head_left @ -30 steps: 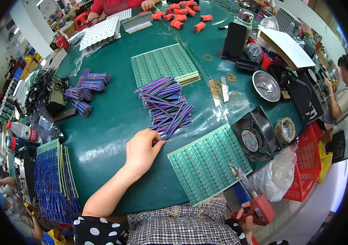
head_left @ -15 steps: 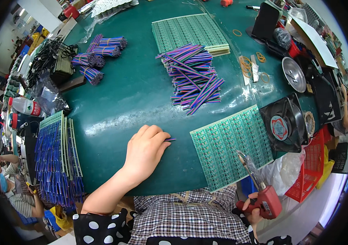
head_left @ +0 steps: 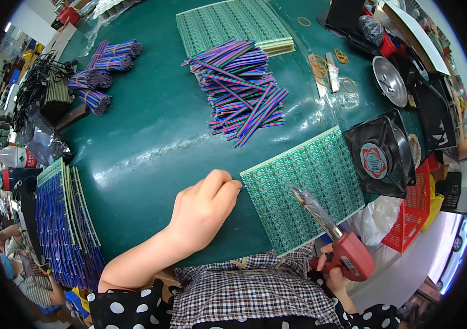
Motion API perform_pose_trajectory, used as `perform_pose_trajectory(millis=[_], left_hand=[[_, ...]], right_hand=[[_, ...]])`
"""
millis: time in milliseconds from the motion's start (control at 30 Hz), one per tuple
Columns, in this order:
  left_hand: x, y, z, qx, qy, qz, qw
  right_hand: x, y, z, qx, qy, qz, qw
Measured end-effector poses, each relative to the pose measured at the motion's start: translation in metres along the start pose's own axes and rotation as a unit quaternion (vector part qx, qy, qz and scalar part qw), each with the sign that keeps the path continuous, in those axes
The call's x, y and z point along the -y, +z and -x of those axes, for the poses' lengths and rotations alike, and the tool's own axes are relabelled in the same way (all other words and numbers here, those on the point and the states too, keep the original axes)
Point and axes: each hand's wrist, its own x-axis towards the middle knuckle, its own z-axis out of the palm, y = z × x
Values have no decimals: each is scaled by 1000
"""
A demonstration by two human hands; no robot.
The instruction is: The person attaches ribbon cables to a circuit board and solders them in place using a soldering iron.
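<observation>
My left hand [head_left: 203, 208] is closed in a pinch on a short piece of multi-coloured ribbon wire [head_left: 243, 187]. Only the wire's end shows, at the left edge of a green circuit board panel [head_left: 305, 192]. In my right hand [head_left: 335, 277] is a red soldering gun [head_left: 354, 257], its tip over the panel's middle; whether the tip touches cannot be seen. A loose heap of cut ribbon wires [head_left: 239, 88], striped blue, pink, green and black, lies beyond my left hand. Behind it sits a stack of bare panels [head_left: 233, 24].
A square black fan [head_left: 381, 153] stands against the panel's right side. At left are panels with blue wires attached [head_left: 66, 230], banded wire bundles [head_left: 99, 79] and a bottle [head_left: 17, 157]. Rubber bands [head_left: 318, 68] and a metal dish [head_left: 389, 82] lie far right. A co-worker sits far left.
My left hand has moved right with the wire, up to the panel's edge. The soldering gun has moved up and left over the panel. The whole view has shifted slightly.
</observation>
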Motion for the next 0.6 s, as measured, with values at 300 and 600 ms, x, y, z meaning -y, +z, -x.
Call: perform_pose_trajectory(millis=[300, 600], left_hand=[[15, 23, 5, -92, 139, -102, 981], [16, 24, 1, -81, 170, -157, 970]], right_hand=[[4, 14, -24, 12, 74, -81, 994], [-6, 12, -36, 111, 68, -8, 991]])
